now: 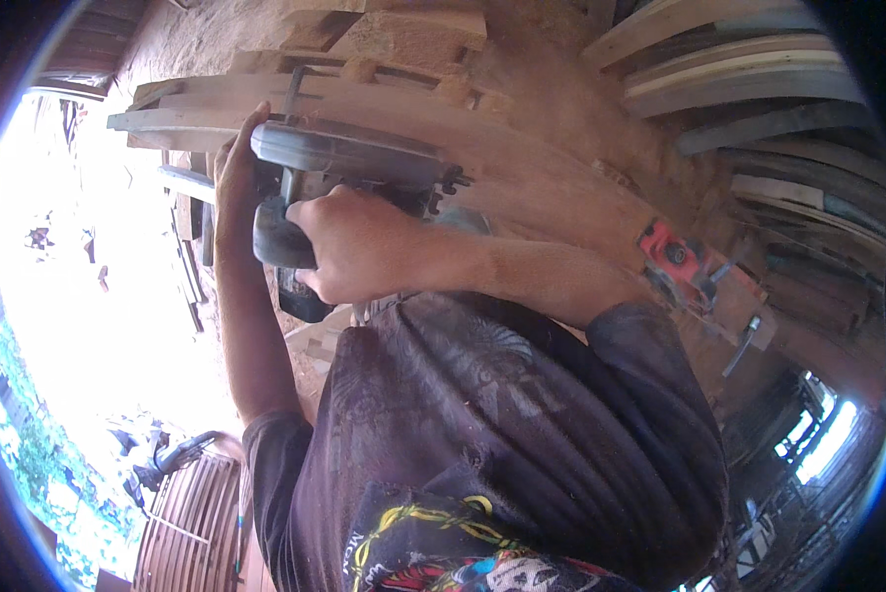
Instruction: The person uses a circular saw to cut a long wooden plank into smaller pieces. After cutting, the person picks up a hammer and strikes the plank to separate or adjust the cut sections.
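In front of my body is a handheld power tool (349, 150) with a long grey housing, a black handle and a dark block at its near end. I cannot make out its exact kind. My right hand (359, 242) is closed around the handle, fingers wrapped under it. My left hand (234, 158) is at the tool's left end, against a wooden plank (191, 120). One finger stretches upward there, while the others are mostly hidden behind the tool. Beyond the housing, a thin metal bar (293, 94) stands out over the plank.
To the right lies a red and black power tool (675, 252) on a dusty board, near a small metal-ended object (749, 335). Stacked timber (749, 79) fills the far right. Sawdust (542, 89) covers the surfaces. A slatted wooden piece (188, 523) is at the lower left.
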`<state>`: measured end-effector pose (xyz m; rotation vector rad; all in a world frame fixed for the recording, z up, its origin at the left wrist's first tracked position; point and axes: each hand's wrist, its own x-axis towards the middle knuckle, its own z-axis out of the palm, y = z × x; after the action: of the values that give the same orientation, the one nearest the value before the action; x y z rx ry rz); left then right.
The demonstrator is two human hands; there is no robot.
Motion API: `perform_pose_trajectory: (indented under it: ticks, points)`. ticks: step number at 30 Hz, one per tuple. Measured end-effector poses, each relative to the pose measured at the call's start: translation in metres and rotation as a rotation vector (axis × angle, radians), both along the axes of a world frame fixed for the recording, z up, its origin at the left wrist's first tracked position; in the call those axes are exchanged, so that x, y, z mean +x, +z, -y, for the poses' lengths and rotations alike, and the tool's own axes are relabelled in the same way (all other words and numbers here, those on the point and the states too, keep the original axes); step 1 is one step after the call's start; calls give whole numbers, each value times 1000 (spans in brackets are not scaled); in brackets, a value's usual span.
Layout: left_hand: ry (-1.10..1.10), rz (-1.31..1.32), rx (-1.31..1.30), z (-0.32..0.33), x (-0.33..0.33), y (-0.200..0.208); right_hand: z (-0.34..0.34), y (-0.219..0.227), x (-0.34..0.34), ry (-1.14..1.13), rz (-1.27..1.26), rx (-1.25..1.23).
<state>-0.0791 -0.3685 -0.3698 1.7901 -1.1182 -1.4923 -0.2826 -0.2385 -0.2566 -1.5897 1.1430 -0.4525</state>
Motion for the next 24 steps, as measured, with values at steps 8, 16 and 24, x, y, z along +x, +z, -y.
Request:
perform_pose_trajectory:
  ticks: [8,16,24]
  points:
    - [43,-250,217,10,19,10,12,-2,13,15,50,-15]
    - [59,-182,180,11,26,20,17,-6,24,10,101,-51]
    - [61,-179,190,19,37,20,26,-4,35,-2,112,-33]
